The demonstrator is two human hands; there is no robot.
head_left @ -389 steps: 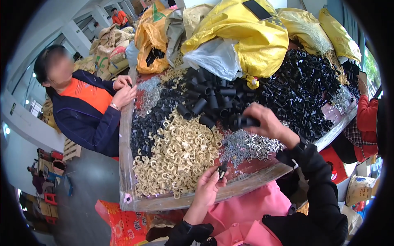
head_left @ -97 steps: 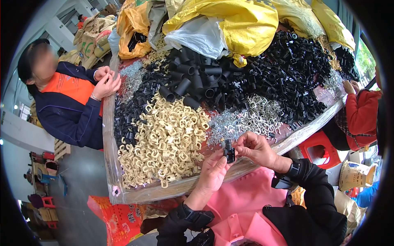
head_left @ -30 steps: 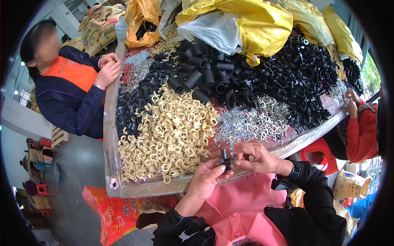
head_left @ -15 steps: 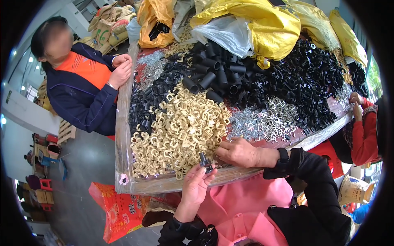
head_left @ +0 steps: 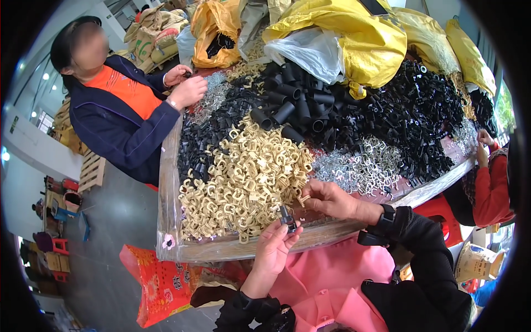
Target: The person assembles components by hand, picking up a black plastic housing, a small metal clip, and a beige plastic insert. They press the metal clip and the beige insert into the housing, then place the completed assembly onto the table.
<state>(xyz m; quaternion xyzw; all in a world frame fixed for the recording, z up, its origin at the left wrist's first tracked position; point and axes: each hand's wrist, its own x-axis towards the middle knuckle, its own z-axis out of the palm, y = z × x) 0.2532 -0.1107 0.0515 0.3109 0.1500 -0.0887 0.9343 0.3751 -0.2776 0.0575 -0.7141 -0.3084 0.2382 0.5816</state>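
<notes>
My left hand (head_left: 275, 242) pinches a small black plastic fitting (head_left: 287, 219), which stands up from the fingertips above the near edge of the table. Just to its right, my right hand (head_left: 333, 200) holds a small beige plastic clip (head_left: 303, 201) between thumb and fingers. The two parts are close together but apart. Behind and to the left of both hands lies a heap of beige C-shaped clips (head_left: 243, 180). Beyond my right hand are silvery bent metal clips (head_left: 379, 166) and a pile of tiny metal pieces (head_left: 334, 167).
A wooden rim (head_left: 221, 252) borders the table. Farther back lie black tubes (head_left: 301, 108), a large heap of black parts (head_left: 409, 116) and yellow sacks (head_left: 381, 50). One co-worker (head_left: 121, 110) stands at the left, another (head_left: 494, 182) works at the right. A red bag (head_left: 160, 288) sits below.
My right hand has lifted slightly, now showing a beige clip in its fingers. My left hand moved a little right with the fitting. The left co-worker's hands reached over the table.
</notes>
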